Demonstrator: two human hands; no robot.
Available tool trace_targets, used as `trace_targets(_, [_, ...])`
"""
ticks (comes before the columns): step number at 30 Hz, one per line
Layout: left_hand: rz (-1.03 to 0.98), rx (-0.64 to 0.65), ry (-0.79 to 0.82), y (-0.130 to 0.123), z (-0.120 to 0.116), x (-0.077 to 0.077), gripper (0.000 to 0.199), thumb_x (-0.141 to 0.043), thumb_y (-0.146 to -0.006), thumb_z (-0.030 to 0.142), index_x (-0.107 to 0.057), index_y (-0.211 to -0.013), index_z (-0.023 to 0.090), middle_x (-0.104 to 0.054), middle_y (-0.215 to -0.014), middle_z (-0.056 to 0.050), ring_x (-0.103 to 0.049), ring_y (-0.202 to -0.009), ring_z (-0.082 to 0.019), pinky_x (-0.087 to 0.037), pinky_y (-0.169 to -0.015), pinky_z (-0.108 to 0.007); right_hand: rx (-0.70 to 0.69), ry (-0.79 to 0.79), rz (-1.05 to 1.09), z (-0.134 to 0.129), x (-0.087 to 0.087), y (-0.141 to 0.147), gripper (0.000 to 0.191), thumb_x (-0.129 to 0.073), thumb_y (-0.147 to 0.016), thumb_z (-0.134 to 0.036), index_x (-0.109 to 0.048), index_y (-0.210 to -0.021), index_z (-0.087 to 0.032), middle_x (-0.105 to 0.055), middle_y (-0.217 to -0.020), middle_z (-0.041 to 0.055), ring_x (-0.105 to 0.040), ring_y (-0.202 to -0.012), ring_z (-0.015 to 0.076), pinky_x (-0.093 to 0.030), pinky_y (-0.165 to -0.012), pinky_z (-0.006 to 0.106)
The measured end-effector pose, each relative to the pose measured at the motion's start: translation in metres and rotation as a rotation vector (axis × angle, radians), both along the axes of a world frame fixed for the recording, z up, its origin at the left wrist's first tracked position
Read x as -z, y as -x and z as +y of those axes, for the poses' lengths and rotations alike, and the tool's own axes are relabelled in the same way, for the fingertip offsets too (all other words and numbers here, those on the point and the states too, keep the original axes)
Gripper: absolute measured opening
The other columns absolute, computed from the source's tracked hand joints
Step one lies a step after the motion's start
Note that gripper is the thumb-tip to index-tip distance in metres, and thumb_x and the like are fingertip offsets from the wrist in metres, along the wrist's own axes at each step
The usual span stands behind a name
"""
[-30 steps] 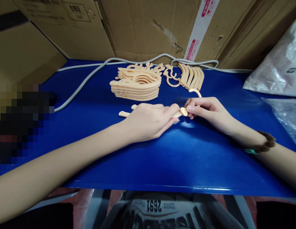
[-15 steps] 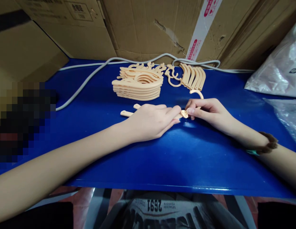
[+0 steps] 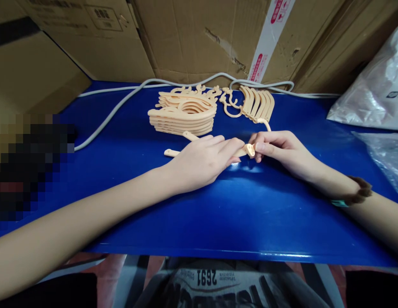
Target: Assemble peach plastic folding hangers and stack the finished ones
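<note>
My left hand is closed over the cream plastic arms of a folding clothes hanger; two arm ends stick out to its left, spread apart. At the joint end, my right hand pinches the hanger, and a curved hook rises above its fingers. The palm side of my left hand and how the parts meet are hidden. Behind my hands lies a stack of cream hangers with their hooks toward the back. To its right are loose hooks and a row of curved hanger arms.
A grey cable winds along the back of the blue table. Cardboard boxes wall off the rear and left. Clear plastic bags lie at the right, and a pixelated dark patch covers the left edge.
The two arm ends left of my left hand have spread wider, the rear one tilting up. The joint end has turned slightly and the hook has shifted a little. Both hands keep their grip.
</note>
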State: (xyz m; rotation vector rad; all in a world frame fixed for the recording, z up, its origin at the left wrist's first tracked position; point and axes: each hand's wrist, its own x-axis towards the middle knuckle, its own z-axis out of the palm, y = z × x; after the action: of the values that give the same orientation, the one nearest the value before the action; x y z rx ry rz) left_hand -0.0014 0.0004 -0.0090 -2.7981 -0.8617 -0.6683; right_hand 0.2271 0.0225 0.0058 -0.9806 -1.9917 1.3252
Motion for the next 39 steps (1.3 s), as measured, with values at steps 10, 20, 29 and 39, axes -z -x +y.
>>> trace_targets(10, [-0.018,0.011,-0.033,0.0006,-0.0016,-0.0019,0.028,-0.030,-0.105,0.026,-0.053,-0.109,0.011,-0.066,-0.087,-0.007,-0.060,-0.075,-0.019,-0.042,-0.068,-0.029,0.002,0.019,0.057,0.0019,0.0023,-0.0018,0.034,-0.064,-0.088,-0.044,-0.063,-0.065,-0.018,-0.059,-0.069,-0.0007,-0.051,-0.067,0.0115,-0.039,-0.067,0.026])
trace_targets(20, [-0.044,0.036,-0.071,0.0002,-0.0026,-0.0030,0.026,-0.031,-0.105,0.024,-0.053,-0.109,0.011,-0.066,-0.088,-0.007,-0.059,-0.074,-0.019,-0.042,-0.067,-0.029,-0.022,0.039,0.108,0.0022,0.0014,-0.0008,0.030,-0.069,-0.085,-0.039,-0.065,-0.064,-0.018,-0.060,-0.071,-0.0009,-0.052,-0.067,0.0108,-0.039,-0.066,0.026])
trace_targets(29, [-0.033,0.028,-0.040,0.0004,-0.0029,-0.0022,0.027,-0.029,-0.105,0.027,-0.051,-0.110,0.012,-0.067,-0.091,-0.006,-0.061,-0.076,-0.018,-0.043,-0.068,-0.029,-0.067,0.035,0.115,0.0042,0.0026,-0.0041,0.030,-0.067,-0.087,-0.038,-0.064,-0.065,-0.017,-0.060,-0.072,-0.0002,-0.053,-0.069,0.0107,-0.039,-0.067,0.026])
trace_targets(39, [0.007,0.060,-0.161,0.0017,0.0000,-0.0004,0.028,-0.031,-0.105,0.025,-0.054,-0.110,0.010,-0.066,-0.085,-0.006,-0.060,-0.074,-0.018,-0.043,-0.066,-0.029,-0.078,0.027,0.019,0.0032,-0.0015,-0.0017,0.034,-0.067,-0.086,-0.042,-0.063,-0.064,-0.017,-0.060,-0.070,0.0010,-0.053,-0.068,0.0113,-0.039,-0.065,0.026])
